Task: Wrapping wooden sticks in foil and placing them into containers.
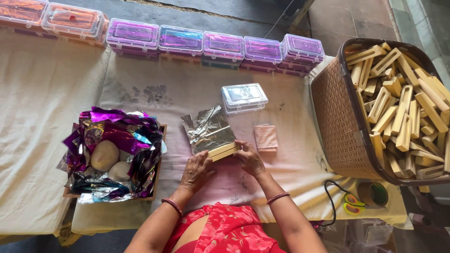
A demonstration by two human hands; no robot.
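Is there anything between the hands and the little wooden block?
No. Both the left hand and the right hand already touch the wooden block, which lies on the edge of the silver foil sheet. Nothing sits between them.

foil sheet [208, 129]: crinkled silver metal foil, shiny
block [224, 151]: pale bare wood, smooth, matt
basket [335, 122]: brown woven plastic, matt
box [243, 97]: clear glossy plastic
tablecloth [42, 117]: cream cloth, matt, stained
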